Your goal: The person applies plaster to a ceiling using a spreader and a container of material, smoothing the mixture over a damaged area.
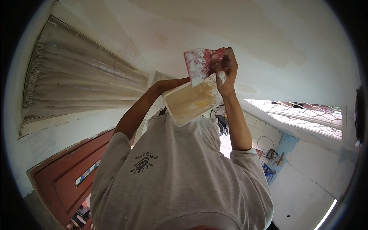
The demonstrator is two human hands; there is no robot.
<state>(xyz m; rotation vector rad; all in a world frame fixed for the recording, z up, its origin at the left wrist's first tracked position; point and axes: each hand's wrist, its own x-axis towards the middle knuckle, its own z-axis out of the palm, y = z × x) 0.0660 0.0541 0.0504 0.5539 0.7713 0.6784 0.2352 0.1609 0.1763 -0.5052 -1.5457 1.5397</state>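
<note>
Off-white plaster (283, 42) spreads beyond both hands, with open room above them. Nearer, a cream rectangular tub (186, 105) sits in front of the grey shirt (184, 165), its inside stained yellowish, white paste (212, 85) smeared toward the right end. The left hand (183, 81) reaches behind it, finger spread hidden. The right hand (229, 68) has its fingers closed on a paste-coated red scraper (197, 64) at the tub's upper edge.

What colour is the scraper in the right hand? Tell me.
Red; the scraper is partly smeared with white paste and shows best in the head view.
</note>
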